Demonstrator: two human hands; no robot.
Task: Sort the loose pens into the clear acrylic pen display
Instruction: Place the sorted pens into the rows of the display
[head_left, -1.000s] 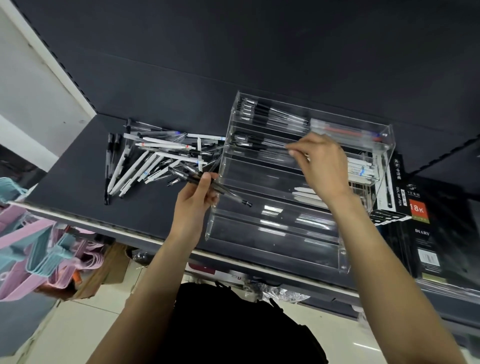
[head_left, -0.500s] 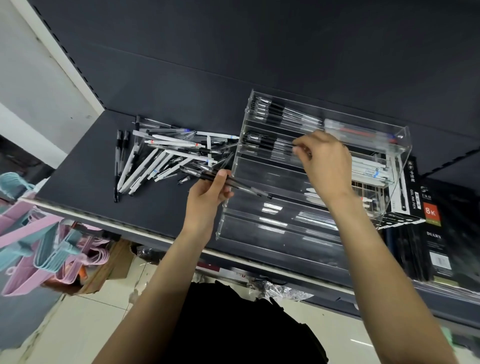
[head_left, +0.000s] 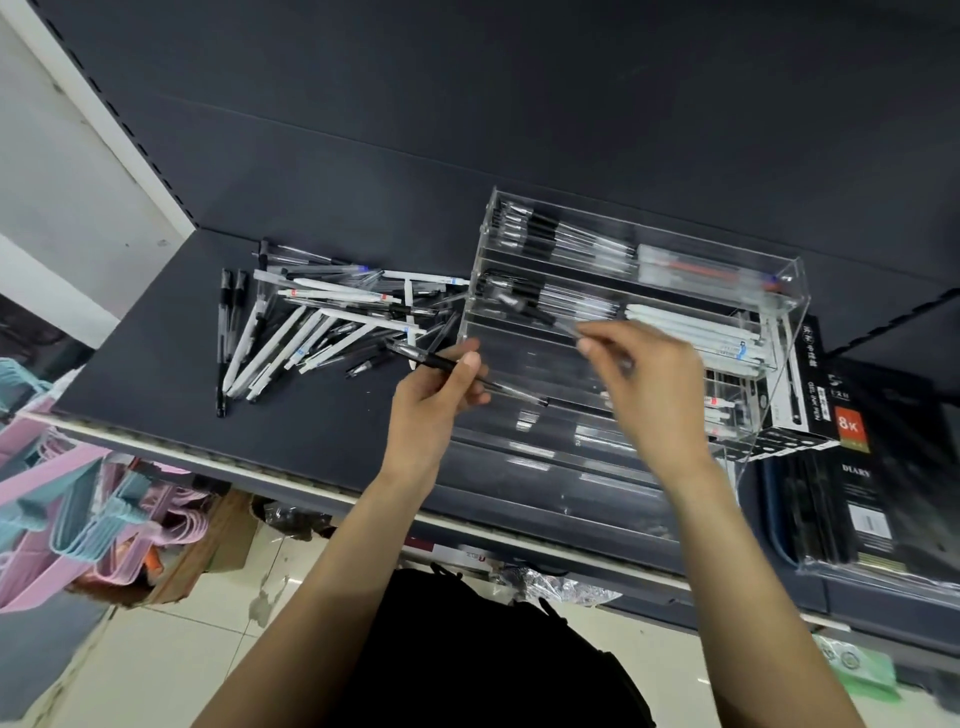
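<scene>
A heap of loose pens (head_left: 322, 322), black, clear and white, lies on the dark shelf left of the clear acrylic pen display (head_left: 769, 291). The display's upper tiers hold rows of black-clear pens and white pens; its lower tiers look bare. My left hand (head_left: 436, 400) is at the display's left front corner, shut on a bunch of black pens (head_left: 441, 362) that point right. My right hand (head_left: 644, 379) hovers over the middle tiers and pinches a clear pen (head_left: 563, 325), blurred, with its black end near the second tier.
The dark shelf (head_left: 156, 374) has a pale front edge. Black boxed diaries (head_left: 862, 467) stand right of the display. Pink and blue hangers (head_left: 67, 509) and a cardboard box (head_left: 208, 551) sit below left. The shelf's back wall rises behind the display.
My right hand has drawn back from the second tier toward me, and a clear pen now shows in its fingers. My left hand and its pens stay by the display's left corner.
</scene>
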